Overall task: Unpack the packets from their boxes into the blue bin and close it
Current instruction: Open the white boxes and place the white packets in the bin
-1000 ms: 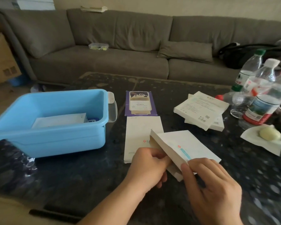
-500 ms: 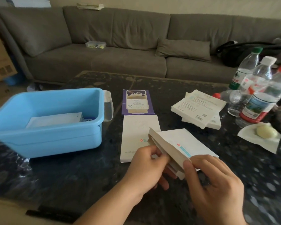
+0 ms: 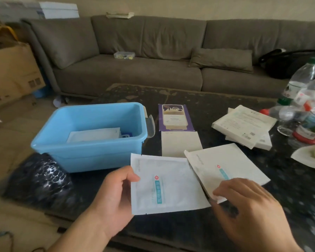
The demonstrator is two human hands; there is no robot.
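Observation:
My left hand point(image 3: 115, 199) pinches the left edge of a flat white packet point(image 3: 165, 184) with a red mark and a teal stripe, held just above the dark table. Beside it my right hand point(image 3: 244, 202) grips the near corner of the white box point(image 3: 227, 166) the packet came from. The open blue bin point(image 3: 91, 137) stands to the left, with white packets point(image 3: 95, 134) lying on its bottom. A purple box point(image 3: 175, 118) and a plain white box point(image 3: 180, 143) lie behind the packet. Two more white boxes point(image 3: 244, 124) are stacked at the right.
Several plastic water bottles point(image 3: 305, 110) crowd the table's right edge, with a white plate point(image 3: 305, 159) holding a pale lump. A grey sofa point(image 3: 153, 57) runs along the back. Cardboard boxes point(image 3: 11, 73) stand on the floor at the left. Bubble wrap point(image 3: 47, 177) lies near the bin.
My left hand has drawn the white packet out of the box to the left. The right hand still holds the box, and my head has turned slightly left.

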